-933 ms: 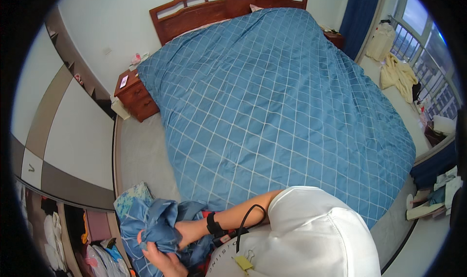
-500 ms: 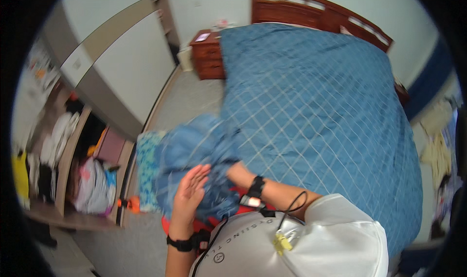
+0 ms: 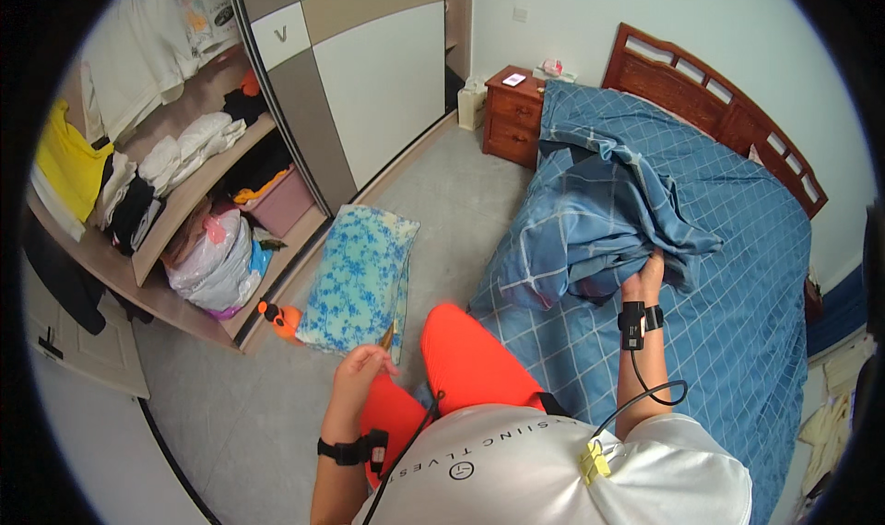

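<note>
Blue bedding (image 3: pixel 599 221) bunched on bed (image 3: pixel 737 276), gripped by right hand (image 3: pixel 645 276); left hand (image 3: pixel 359 368) fingers loosely curled, empty.

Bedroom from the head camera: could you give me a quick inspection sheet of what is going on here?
Surface: bed under a blue checked cover, wooden headboard.
Job's things: bunched blue quilt heaped on the bed.
Clutter: floral pillow on the floor; small orange toy beside it.
Grips: right hand closed on the quilt's edge; left hand above the floor, seemingly pinching a small thing, too small to tell.
Cables: black cable running from the right wristband.
Surroundings: open wardrobe with folded clothes; wooden nightstand.
</note>
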Demonstrator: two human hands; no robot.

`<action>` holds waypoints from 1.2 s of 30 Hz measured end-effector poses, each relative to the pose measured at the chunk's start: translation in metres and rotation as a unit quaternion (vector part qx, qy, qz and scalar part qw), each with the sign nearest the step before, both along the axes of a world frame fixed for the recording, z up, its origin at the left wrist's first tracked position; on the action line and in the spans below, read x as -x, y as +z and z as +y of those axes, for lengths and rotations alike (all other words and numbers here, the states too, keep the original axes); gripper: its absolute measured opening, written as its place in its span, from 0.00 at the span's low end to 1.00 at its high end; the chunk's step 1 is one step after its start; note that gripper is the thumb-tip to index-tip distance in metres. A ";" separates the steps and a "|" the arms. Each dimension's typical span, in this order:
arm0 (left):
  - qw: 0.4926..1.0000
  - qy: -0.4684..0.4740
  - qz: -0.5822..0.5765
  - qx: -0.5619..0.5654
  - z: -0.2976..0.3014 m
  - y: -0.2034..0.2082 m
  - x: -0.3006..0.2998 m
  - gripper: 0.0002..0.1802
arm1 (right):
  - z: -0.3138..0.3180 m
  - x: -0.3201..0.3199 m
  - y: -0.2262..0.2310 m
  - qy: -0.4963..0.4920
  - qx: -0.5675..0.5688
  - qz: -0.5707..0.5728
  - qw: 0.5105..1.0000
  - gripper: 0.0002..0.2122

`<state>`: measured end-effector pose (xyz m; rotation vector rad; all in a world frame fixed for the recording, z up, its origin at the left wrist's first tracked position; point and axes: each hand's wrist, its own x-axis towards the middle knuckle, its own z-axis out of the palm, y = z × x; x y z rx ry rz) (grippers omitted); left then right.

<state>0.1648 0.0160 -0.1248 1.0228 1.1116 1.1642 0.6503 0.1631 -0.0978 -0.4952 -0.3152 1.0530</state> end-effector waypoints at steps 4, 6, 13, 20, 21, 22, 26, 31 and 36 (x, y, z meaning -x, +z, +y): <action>0.999 0.017 0.038 0.022 0.001 -0.020 0.018 0.09 | 0.006 0.003 0.006 -0.088 0.040 -0.004 0.995 0.20; 0.999 0.019 0.041 0.025 0.003 -0.043 0.025 0.09 | 0.006 0.011 0.003 -0.082 0.045 -0.001 0.996 0.20; 0.996 0.016 0.067 0.055 -0.001 -0.167 0.048 0.08 | 0.009 0.061 -0.030 0.050 0.071 0.027 0.996 0.20; 0.987 -0.025 0.093 0.128 -0.012 -0.175 0.042 0.10 | -0.003 0.148 -0.063 0.219 0.136 0.011 0.966 0.19; 0.991 -0.036 0.082 0.099 -0.010 -0.171 0.043 0.11 | -0.006 0.163 -0.068 0.252 0.121 0.017 0.960 0.18; 0.986 0.006 0.004 0.169 -0.003 -0.170 0.042 0.14 | -0.011 0.176 -0.074 0.258 0.162 -0.012 0.952 0.19; 0.980 0.022 0.103 0.167 0.012 -0.178 0.050 0.15 | -0.024 0.225 -0.111 0.351 0.184 -0.059 0.916 0.18; 0.968 0.041 0.226 0.102 0.005 -0.215 0.073 0.17 | -0.053 0.263 -0.152 0.448 0.349 -0.173 0.805 0.17; 0.951 0.010 0.275 0.137 0.007 -0.249 0.091 0.26 | -0.053 0.274 -0.155 0.433 0.317 -0.241 0.809 0.14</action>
